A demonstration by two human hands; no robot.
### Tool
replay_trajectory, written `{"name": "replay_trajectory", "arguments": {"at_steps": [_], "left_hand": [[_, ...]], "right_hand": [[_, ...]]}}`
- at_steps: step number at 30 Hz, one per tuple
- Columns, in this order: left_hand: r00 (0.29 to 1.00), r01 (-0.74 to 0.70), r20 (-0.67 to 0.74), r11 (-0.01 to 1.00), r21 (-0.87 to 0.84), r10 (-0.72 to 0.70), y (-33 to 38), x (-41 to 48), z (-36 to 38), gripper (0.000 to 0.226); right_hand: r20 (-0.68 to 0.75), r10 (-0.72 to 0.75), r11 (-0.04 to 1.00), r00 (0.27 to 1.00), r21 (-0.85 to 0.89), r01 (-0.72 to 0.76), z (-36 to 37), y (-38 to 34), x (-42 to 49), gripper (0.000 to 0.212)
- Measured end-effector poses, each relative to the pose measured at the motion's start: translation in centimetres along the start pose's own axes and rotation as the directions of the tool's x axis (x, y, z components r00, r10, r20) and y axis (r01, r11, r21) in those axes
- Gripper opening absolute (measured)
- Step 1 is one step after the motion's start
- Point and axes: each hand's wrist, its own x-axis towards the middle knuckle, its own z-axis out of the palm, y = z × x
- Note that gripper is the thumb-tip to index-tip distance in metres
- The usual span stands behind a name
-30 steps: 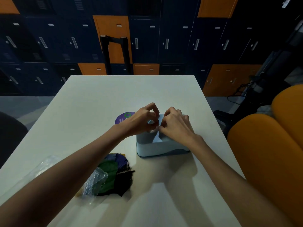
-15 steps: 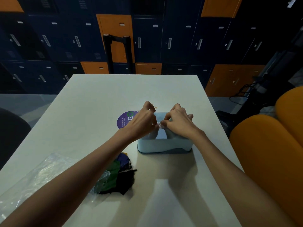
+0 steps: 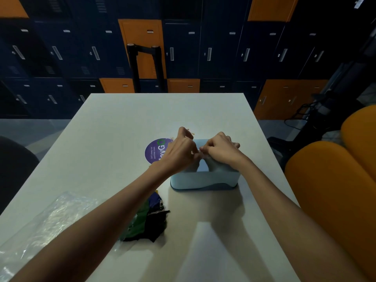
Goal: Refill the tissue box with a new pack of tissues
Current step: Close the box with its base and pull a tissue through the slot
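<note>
A pale blue tissue box (image 3: pixel 203 181) stands on the white table (image 3: pixel 122 127), a little right of centre. Both of my hands hover over its top. My left hand (image 3: pixel 179 151) and my right hand (image 3: pixel 220 150) meet fingertip to fingertip above the middle of the box, pinching a small bit of white tissue (image 3: pixel 200 149) between them. The opening in the box top is mostly hidden under my hands. A crumpled clear plastic wrapper (image 3: pixel 46 218) lies at the near left of the table.
A round purple sticker (image 3: pixel 155 150) lies on the table left of the box. A dark green and blue crumpled wrapper (image 3: pixel 150 220) sits near my left forearm. Orange chairs (image 3: pixel 335 180) stand to the right. Blue and orange lockers (image 3: pixel 183 47) line the far wall.
My hands have stayed on top of the box, with the fingers pinching closer together at its middle. The view has shifted slightly, so the box sits a little farther from me.
</note>
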Motion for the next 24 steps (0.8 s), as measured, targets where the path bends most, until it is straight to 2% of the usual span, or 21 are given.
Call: {"name": "replay_trajectory", "arguments": {"at_steps": [11, 14, 18, 21, 24], "left_hand": [[0.994, 0.111, 0.007, 0.994, -0.017, -0.111, 0.7, 0.3, 0.7, 0.032], [0.987, 0.161, 0.005, 0.985, -0.056, -0.161, 0.7, 0.5, 1.0, 0.030], [0.988, 0.146, 0.067, 0.985, -0.090, -0.140, 0.5, 0.8, 0.7, 0.036], [0.979, 0.196, 0.090, 0.971, -0.134, -0.185, 0.5, 1.4, 0.4, 0.036], [0.958, 0.275, 0.133, 0.944, -0.185, -0.253, 0.5, 1.9, 0.2, 0.036]], "right_hand": [[-0.004, 0.034, 0.999, 0.999, 0.023, -0.034, -0.1, 0.1, 0.7, 0.031], [0.003, 0.005, 0.998, 1.000, 0.068, -0.005, -0.5, 0.0, 0.3, 0.028], [0.029, -0.056, 0.979, 0.998, 0.199, 0.049, -1.5, 1.1, -0.7, 0.018], [0.058, -0.085, 0.980, 0.995, 0.184, 0.073, -1.9, 2.0, -1.4, 0.012], [0.029, -0.105, 0.985, 0.994, 0.139, 0.100, -1.7, 2.2, -1.8, 0.019]]}}
